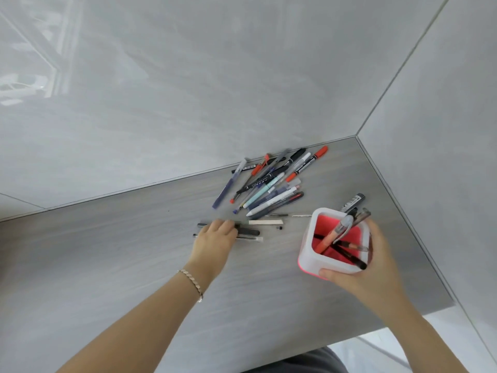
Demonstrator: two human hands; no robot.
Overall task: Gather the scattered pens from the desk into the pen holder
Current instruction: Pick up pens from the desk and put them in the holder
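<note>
A white square pen holder [313, 254] with a pink inside stands on the grey desk [134, 251] at the right. Several pens stick out of it, one orange. My right hand [368, 270] wraps around its near right side. A heap of scattered pens [269, 184] lies further back by the wall: blue, black, red-capped and mint ones. Closer, two dark pens [248, 232] lie side by side, and my left hand [215, 238] rests on them with fingers curled over their middle. A small white stick [265, 222] lies just behind them.
Grey glossy walls close the desk at the back and at the right, meeting in a corner [356, 135]. The desk's near edge [376, 331] runs at the lower right, with pale floor below. A bracelet [192, 281] circles my left wrist.
</note>
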